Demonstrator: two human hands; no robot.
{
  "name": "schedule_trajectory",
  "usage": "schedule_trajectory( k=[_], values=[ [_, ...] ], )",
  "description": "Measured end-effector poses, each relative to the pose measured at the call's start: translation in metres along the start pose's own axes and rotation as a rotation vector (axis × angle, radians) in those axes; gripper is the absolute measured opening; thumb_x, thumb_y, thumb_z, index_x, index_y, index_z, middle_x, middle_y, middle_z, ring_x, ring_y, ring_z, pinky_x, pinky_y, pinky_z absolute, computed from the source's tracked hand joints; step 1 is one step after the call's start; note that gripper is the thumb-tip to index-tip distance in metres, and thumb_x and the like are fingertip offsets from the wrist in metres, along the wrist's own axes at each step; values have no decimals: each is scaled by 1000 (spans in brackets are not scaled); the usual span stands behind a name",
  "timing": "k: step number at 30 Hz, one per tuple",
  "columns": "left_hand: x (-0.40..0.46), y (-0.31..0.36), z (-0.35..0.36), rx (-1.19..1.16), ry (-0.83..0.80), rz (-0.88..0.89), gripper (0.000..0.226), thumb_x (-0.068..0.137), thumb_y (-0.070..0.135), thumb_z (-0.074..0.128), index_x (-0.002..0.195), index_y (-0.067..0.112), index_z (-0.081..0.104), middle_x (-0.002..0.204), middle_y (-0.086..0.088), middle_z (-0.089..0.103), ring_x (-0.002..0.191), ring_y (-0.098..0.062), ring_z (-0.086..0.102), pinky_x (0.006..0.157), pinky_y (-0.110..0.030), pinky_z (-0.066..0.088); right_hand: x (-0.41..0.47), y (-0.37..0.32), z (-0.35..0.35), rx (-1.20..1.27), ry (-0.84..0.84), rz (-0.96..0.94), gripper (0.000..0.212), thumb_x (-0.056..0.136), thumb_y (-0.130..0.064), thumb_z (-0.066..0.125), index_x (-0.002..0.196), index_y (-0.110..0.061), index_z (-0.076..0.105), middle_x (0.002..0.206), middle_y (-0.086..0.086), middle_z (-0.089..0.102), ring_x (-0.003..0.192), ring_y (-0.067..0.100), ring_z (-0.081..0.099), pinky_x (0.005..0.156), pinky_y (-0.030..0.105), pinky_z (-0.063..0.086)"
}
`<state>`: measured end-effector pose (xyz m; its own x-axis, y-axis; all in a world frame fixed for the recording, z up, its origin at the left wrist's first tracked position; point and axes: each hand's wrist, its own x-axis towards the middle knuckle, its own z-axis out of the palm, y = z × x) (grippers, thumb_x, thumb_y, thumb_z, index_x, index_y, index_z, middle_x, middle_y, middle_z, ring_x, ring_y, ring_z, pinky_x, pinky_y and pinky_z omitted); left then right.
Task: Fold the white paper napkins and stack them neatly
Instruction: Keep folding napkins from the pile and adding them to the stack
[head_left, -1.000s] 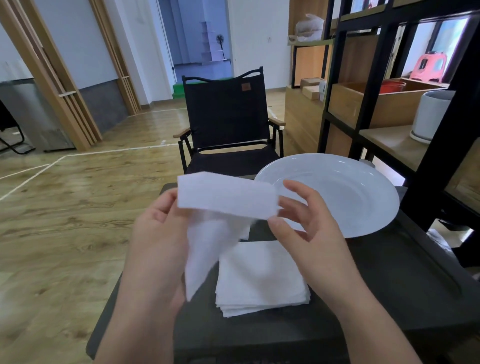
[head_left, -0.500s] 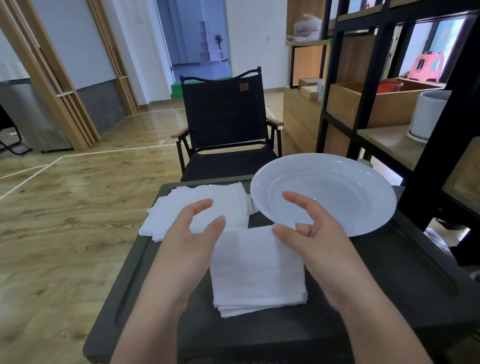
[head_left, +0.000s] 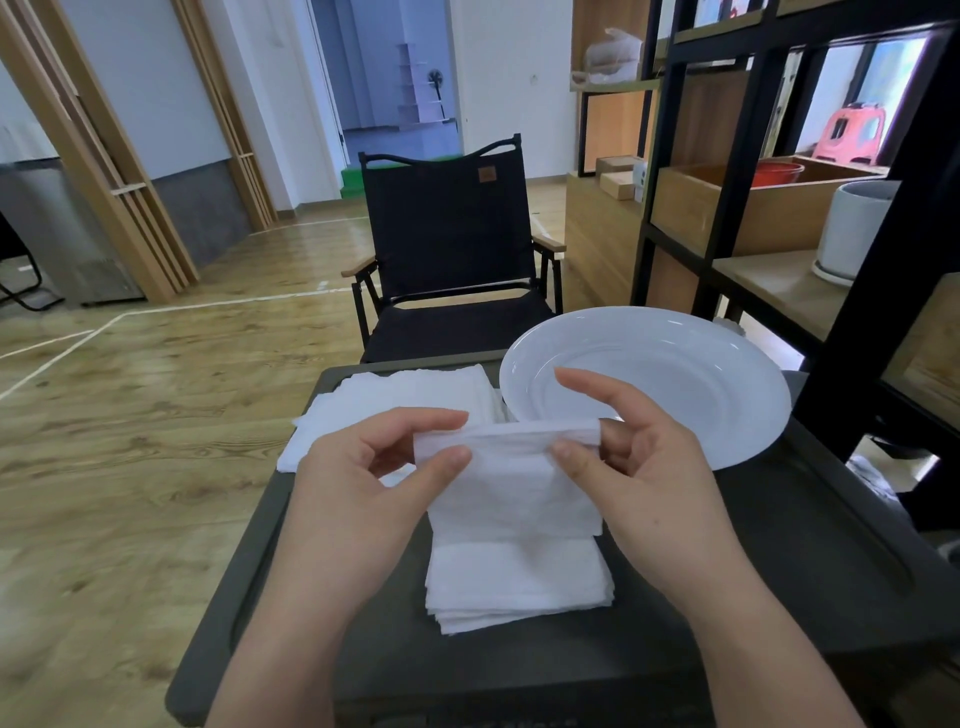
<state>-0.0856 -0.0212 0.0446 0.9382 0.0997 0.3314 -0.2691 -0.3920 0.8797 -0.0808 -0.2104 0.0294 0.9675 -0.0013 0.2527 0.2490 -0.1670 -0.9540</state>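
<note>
A folded white napkin (head_left: 511, 483) hangs just above the stack of folded napkins (head_left: 519, 587) on the dark table. My left hand (head_left: 363, 483) pinches its upper left corner between thumb and forefinger. My right hand (head_left: 639, 467) pinches the upper right corner the same way. A pile of unfolded white napkins (head_left: 395, 405) lies flat at the table's far left, partly hidden behind my left hand.
A large white plate (head_left: 727, 384) sits at the far right of the dark table (head_left: 779, 561). A black folding chair (head_left: 447, 249) stands behind the table. Black and wood shelving (head_left: 737, 218) with a white pot stands close on the right. Wooden floor lies to the left.
One second ago both hands held an opening napkin up high. Half a second ago the hands hovered over the stack. Now they pinch the top edge of a folded napkin above the stack.
</note>
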Motion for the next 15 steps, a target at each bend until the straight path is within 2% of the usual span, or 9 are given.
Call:
schedule_trajectory(
  k=[2, 4, 7, 9, 10, 11, 12, 14, 15],
  values=[
    [0, 2, 1, 8, 17, -9, 14, 75, 18, 79, 83, 30, 78, 49, 24, 55, 53, 8, 52, 54, 0, 35, 0, 0, -1, 3, 2, -11, 43, 90, -17, 67, 112, -53, 58, 87, 7, 75, 88, 10, 71, 90, 36, 57],
    [0, 0, 0, 8, 40, -18, 11, 74, 19, 81, 77, 30, 79, 54, 23, 60, 57, 7, 54, 58, -2, 37, 1, 1, -1, -3, 1, -11, 40, 89, -18, 68, 111, -51, 61, 88, -2, 76, 89, 8, 71, 89, 34, 56],
    [2, -4, -3, 50, 74, 23, 13, 69, 28, 82, 73, 39, 76, 87, 20, 68, 92, 2, 61, 83, -19, 45, 1, 4, -1, -72, -2, 10, 35, 83, -28, 74, 109, -50, 66, 94, -11, 70, 86, 8, 64, 83, 30, 56],
    [1, -3, -6, 121, 47, 52, 12, 64, 42, 81, 74, 43, 74, 108, 23, 58, 116, -2, 52, 93, -26, 41, 1, 7, -1, -112, -14, 30, 27, 78, -36, 77, 100, -49, 70, 97, -15, 64, 82, 7, 58, 77, 22, 52],
    [1, -1, -7, 124, 26, 49, 13, 65, 44, 81, 74, 42, 72, 114, 24, 54, 120, -1, 48, 94, -26, 39, 2, 7, -1, -114, -12, 36, 21, 75, -39, 78, 92, -48, 73, 97, -17, 61, 81, 9, 57, 75, 21, 51],
    [1, 1, -8, 73, 4, 28, 11, 70, 40, 81, 74, 39, 71, 115, 25, 56, 118, 3, 50, 92, -24, 39, 2, 7, -2, -106, -10, 47, 14, 72, -42, 78, 85, -46, 74, 97, -18, 59, 83, 13, 58, 74, 24, 52],
    [0, 2, -8, -19, -19, -10, 10, 77, 31, 78, 74, 36, 69, 110, 23, 62, 107, 6, 56, 86, -21, 42, 2, 6, -2, -99, -8, 55, 12, 70, -46, 76, 82, -44, 75, 99, -20, 59, 85, 16, 61, 75, 27, 55],
    [-1, 5, -6, -206, -75, -102, 8, 85, 21, 67, 80, 28, 67, 91, 8, 72, 82, -3, 64, 74, -19, 46, 2, 4, -4, -37, -10, 67, 14, 72, -47, 72, 84, -40, 75, 102, -22, 66, 89, 15, 68, 77, 30, 59],
    [0, 3, -5, -224, -85, -133, 6, 87, 21, 65, 84, 25, 68, 85, -1, 73, 77, -9, 64, 72, -20, 46, 1, 1, -4, 19, -27, 88, 11, 77, -41, 71, 86, -37, 76, 100, -20, 71, 90, 11, 70, 76, 27, 60]
  ],
)
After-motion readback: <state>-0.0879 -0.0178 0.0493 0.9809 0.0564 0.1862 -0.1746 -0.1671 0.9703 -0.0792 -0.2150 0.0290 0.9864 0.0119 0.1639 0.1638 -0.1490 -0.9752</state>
